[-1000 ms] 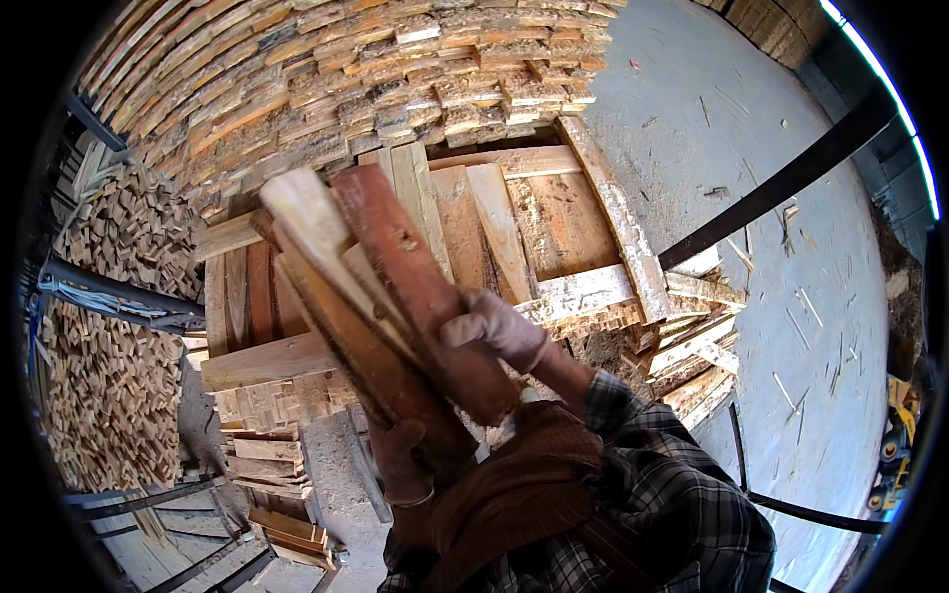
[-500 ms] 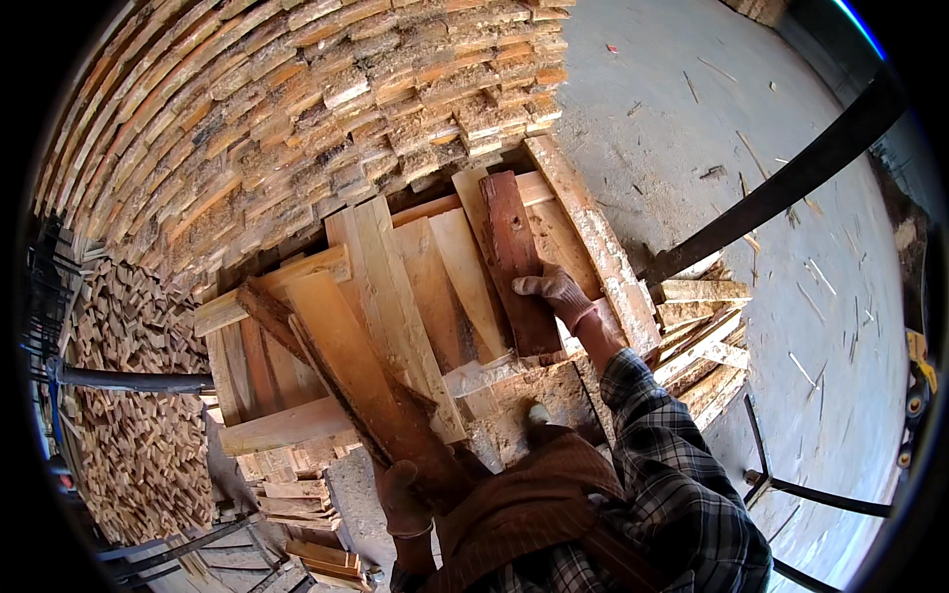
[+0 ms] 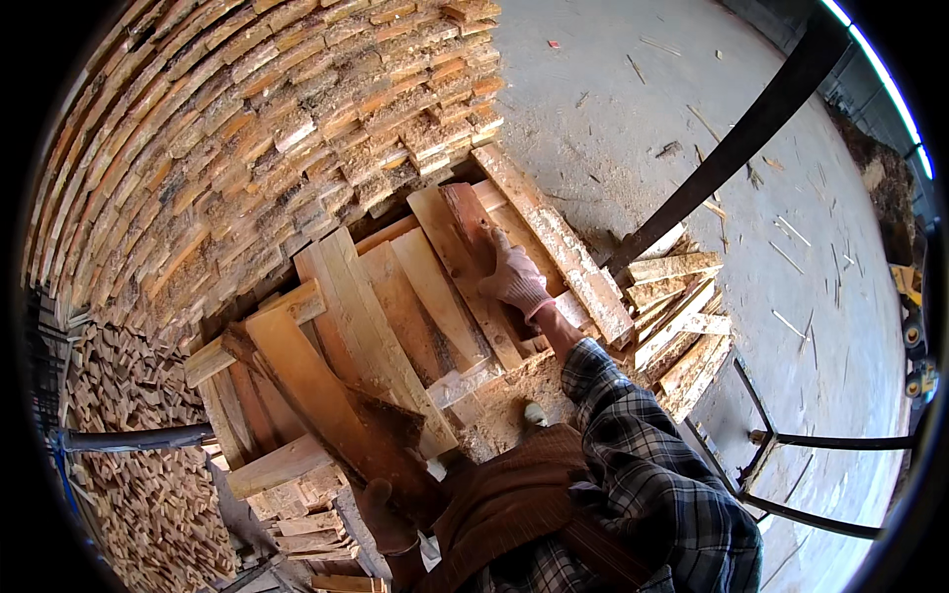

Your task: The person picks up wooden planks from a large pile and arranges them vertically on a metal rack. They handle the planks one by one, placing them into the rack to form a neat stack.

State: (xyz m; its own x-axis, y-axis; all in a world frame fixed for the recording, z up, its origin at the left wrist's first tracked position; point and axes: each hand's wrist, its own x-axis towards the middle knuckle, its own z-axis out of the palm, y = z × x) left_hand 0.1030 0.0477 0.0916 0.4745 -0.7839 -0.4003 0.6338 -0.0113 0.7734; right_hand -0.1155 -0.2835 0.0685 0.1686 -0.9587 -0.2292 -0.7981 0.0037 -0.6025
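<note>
Boards sit side by side on this wooden stack, probably lined up like that so they lie flat. Reddish-brown board is toward the right end, right beside a paler plank; the right hand is loosely spread over it, palm down, seemingly steadying it. Left hand is curled around the near end of a long brown board, whose far part reaches over the stack, maybe propped there to save weight.

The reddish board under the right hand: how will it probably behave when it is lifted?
The reddish board should stay stiff, as it looks like solid wood. Its flat shape makes rolling unlikely. The gloved right hand may help against slipping.
</note>
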